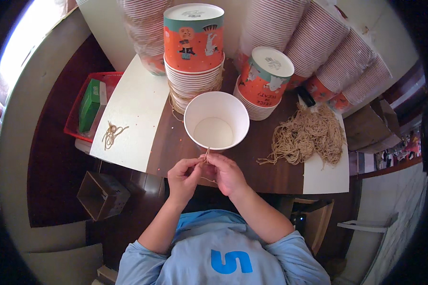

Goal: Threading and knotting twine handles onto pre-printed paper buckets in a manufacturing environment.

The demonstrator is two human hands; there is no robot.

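An upright white paper bucket stands at the middle of the table, its white inside facing me. Just in front of its near rim, my left hand and my right hand meet, fingertips pinched together on a thin tan cord. A short bit of the cord sticks up against the rim, and another strand curves below between the palms. The exact spot where the fingers grip is partly hidden. Behind the bucket rises a stack of upside-down orange and green printed buckets, tan cords hanging around its lower rims.
A tangled heap of tan cords lies right, a small bundle of cords left. A shorter bucket stack stands behind right. Tall wrapped bucket stacks line the back. A red crate and a cardboard box are left of the table.
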